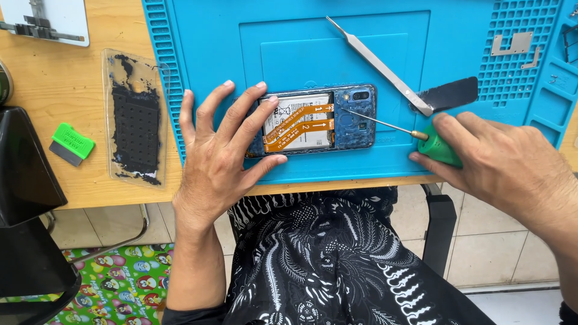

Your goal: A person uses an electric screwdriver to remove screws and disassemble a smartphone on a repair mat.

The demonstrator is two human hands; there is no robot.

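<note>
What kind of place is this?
Probably a phone repair bench: an opened phone lies on a blue work mat, with tweezers beside it and a green-handled screwdriver in the right hand.

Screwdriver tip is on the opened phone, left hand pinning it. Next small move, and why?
Probably turn the green-handled screwdriver in place. Its thin shaft tip already rests on the blue inner frame near the camera end of the opened phone, the right hand grips the handle, and the left hand presses the phone flat on the blue mat.

One opened phone [313,120], one screwdriver [421,135], one tweezers [379,66], two hands [220,156], one green scraper [71,143]
</note>
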